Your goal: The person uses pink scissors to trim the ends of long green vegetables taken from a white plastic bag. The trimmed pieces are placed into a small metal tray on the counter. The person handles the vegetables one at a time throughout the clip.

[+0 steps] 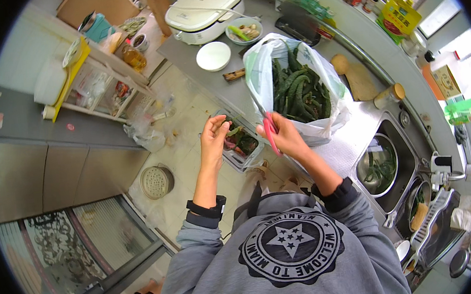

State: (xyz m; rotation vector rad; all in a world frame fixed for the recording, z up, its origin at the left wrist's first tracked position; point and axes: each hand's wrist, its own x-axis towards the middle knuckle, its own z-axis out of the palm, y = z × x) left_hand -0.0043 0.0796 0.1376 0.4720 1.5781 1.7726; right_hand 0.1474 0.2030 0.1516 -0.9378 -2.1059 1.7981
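My right hand [287, 136] grips a pair of scissors [271, 133] with pinkish-red handles. Their dark blades point up and away, along the near-left side of a white plastic bag [338, 117]. Many long dark-green, bumpy peppers [299, 86] fill that bag, which stands on the counter with its mouth wide. Over a grey plastic bin [241, 163] on the floor side, my left hand [213, 138] is held with thumb and fingers close together; whether a scrap is between them cannot be made out. Green and reddish scraps [245, 142] lie in the bin.
A steel sink [406, 174] at the right holds a metal bowl [362, 178] of greens in water. On the counter are a white bowl [213, 56], a white electric cooker [202, 11] and a lidded jar [389, 95]. A perforated round pot [154, 182] sits on the floor.
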